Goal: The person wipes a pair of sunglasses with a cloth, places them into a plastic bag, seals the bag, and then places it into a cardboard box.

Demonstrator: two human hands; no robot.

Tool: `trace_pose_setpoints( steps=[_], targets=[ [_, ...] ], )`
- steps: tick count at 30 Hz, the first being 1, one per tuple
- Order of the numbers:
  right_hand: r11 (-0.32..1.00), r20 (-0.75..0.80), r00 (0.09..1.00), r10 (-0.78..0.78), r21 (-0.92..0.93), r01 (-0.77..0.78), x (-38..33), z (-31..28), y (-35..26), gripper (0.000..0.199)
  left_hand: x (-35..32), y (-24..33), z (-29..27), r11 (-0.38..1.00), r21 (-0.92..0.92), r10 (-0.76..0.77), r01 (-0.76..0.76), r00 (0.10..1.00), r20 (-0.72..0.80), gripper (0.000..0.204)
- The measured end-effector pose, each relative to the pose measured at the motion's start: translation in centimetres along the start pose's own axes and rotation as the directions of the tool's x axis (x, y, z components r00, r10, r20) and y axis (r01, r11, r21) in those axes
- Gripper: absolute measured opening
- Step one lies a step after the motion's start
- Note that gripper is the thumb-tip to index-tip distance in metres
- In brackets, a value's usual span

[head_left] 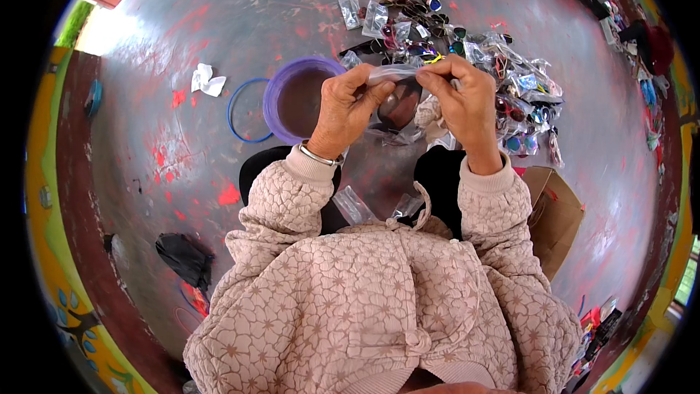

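Left hand (pixel 348 106): pinching the clear bag's (pixel 394 73) left top edge.
Right hand (pixel 458 95): pinching its right edge.
Bag: mid-air, just beside purple bowl (pixel 281 91).
Open floor (pixel 182 44): bare on the left; sunglasses pile (pixel 510 80) crowds right.

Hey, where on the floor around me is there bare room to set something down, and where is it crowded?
Bare grey floor lies left of the blue ring and purple plastic bowl, past the crumpled white paper, and above the bowl. Right of both hands, left hand and right hand, the heap of bagged sunglasses crowds it; a brown cardboard box fills lower right.
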State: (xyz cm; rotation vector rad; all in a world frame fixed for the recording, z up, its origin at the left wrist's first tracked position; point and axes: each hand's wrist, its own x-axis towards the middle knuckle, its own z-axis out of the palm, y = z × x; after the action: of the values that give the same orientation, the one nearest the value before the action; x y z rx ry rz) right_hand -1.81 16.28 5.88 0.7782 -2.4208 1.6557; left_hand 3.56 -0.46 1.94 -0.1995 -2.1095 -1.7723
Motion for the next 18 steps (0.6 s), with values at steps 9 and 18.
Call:
trace_pose_setpoints(
  steps=[9, 18],
  targets=[
    [0.997, 0.062, 0.997, 0.035, 0.062, -0.039, 0.0, -0.5, -0.8, 0.013, -0.2, -0.2, -0.1, 0.916, -0.334, -0.210, 0.223, 0.975, 0.075, 0.006],
    [0.993, 0.068, 0.997, 0.021, 0.119, -0.029, -0.2, -0.8, -0.4, 0.013, -0.1, 0.5, 0.2, 0.971, -0.200, -0.128, 0.134, 0.991, 0.040, 0.008]
  ],
)
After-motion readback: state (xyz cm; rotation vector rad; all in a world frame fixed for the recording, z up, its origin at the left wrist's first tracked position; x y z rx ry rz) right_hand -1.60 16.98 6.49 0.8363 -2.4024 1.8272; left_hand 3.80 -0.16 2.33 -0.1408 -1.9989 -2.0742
